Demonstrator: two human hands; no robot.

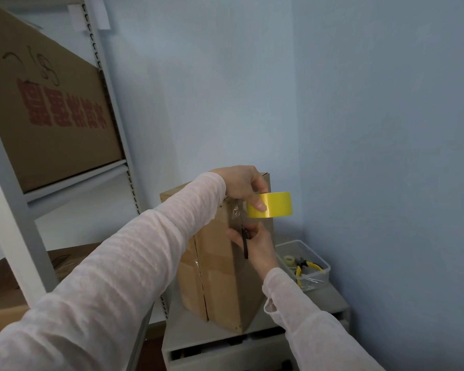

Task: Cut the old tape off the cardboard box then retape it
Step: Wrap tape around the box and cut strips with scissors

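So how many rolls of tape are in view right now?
2. A yellow roll in the left hand, and a small pale roll in the clear bin right of the cardboard box. The bin may hide more.

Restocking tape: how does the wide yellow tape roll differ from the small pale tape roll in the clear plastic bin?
The wide yellow tape roll is bright and far bigger; the small pale tape roll is whitish. The left hand grips the yellow roll; the pale roll lies in the clear plastic bin. Both are rings.
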